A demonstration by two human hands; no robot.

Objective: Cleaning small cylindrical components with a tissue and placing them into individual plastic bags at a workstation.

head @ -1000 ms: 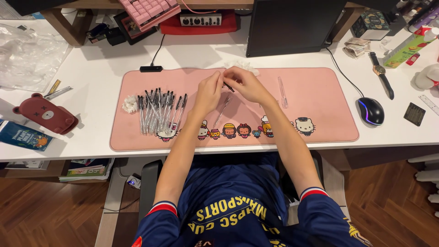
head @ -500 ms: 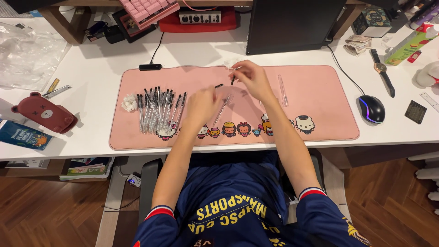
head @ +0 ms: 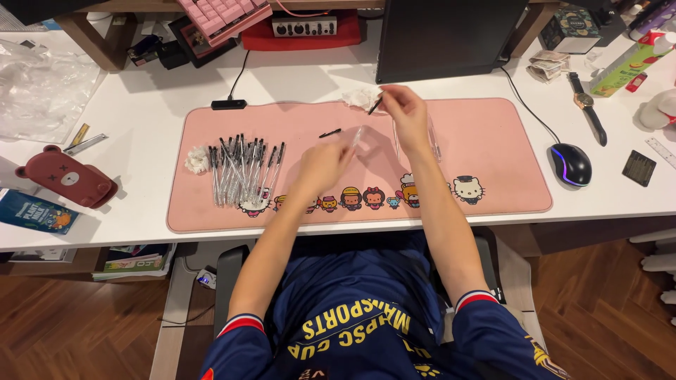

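My left hand (head: 322, 165) grips a clear pen barrel (head: 356, 138) over the middle of the pink desk mat (head: 493, 151). My right hand (head: 405, 112) is raised near the mat's far edge and pinches a small black pen part (head: 374, 106). A black pen cap (head: 329, 132) lies on the mat between the hands. A row of several clear pens with black caps (head: 243, 171) lies at the mat's left. More clear barrels (head: 434, 141) lie under my right forearm. A crumpled tissue (head: 360, 97) sits by the right hand.
A second tissue wad (head: 197, 160) lies left of the pens. A black mouse (head: 570, 164), a wristwatch (head: 586, 105) and a dark monitor (head: 451, 35) are to the right and back. A red bear-shaped case (head: 65, 177) and plastic wrap (head: 42, 81) sit left.
The hands, joined a second ago, have come apart. My right hand moved up toward the far mat edge with the black part; my left hand drew down-left with the clear barrel.
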